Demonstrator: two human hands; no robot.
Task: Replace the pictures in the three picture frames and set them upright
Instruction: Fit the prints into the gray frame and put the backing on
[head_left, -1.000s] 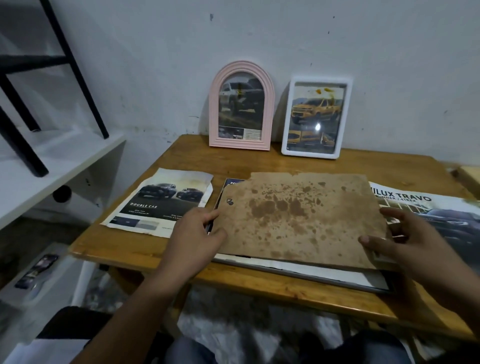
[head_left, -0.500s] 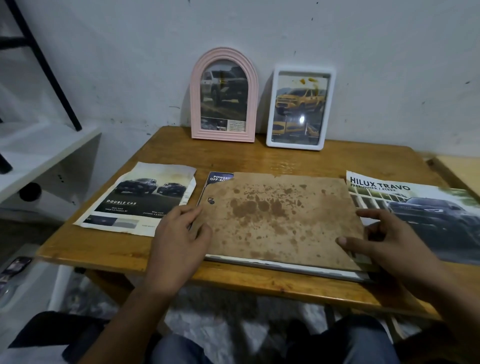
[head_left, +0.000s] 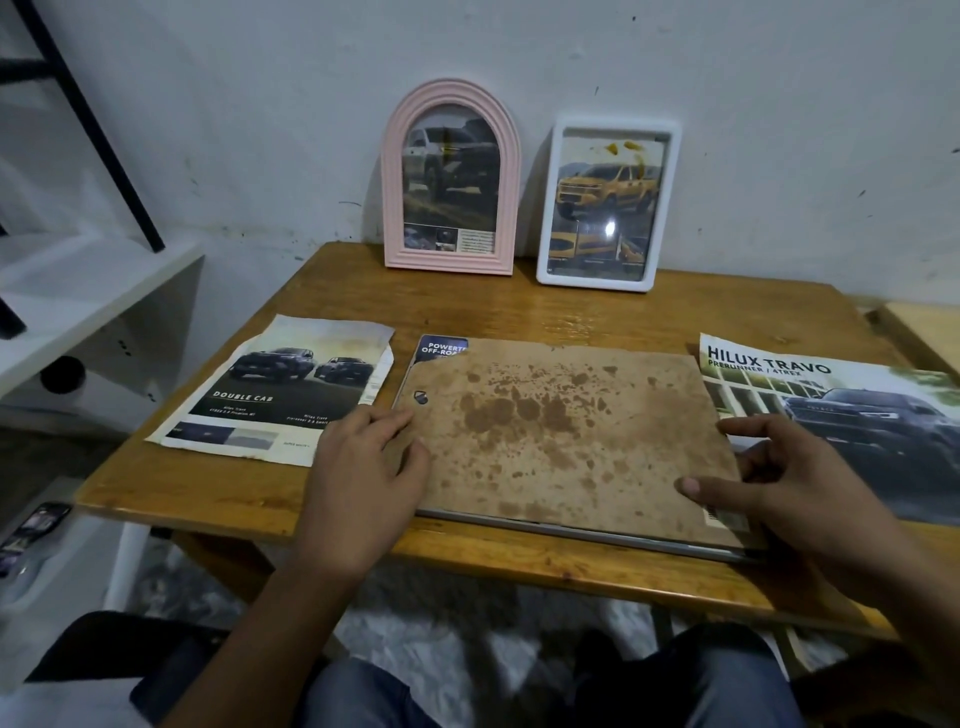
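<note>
So the big frame (head_left: 597, 538) was lying face down on the near middle of the wooden desk (head_left: 218, 493), with its stained brown backing board (head_left: 561, 431) on top. A picture (head_left: 441, 347) reading "POWERTR... OFF-ROA..." peeked out at the board's far left corner, where a piece of the board was missing.

The left hand (head_left: 363, 467) rested at the board's left edge, fingers loosely bent with the tips on or just over that edge. The right hand (head_left: 795, 478) was at the right edge, thumb laid flat on the board's near right corner and fingers spread out over the side. Neither grip looked closed around anything, more pressing than holding.

The other two were already upright at the far edge, leaning on the wall: a pink arched frame (head_left: 451, 179) with a dark pickup photo, and just to its right a white rectangular frame (head_left: 608, 205) with a yellow pickup.

Loose sheets lay on both sides of the big frame: a "DOUBLE CAB" page (head_left: 291, 389) on the left and a "HILUX TRAVO" brochure (head_left: 857, 415) on the right, partly under the right hand.
</note>
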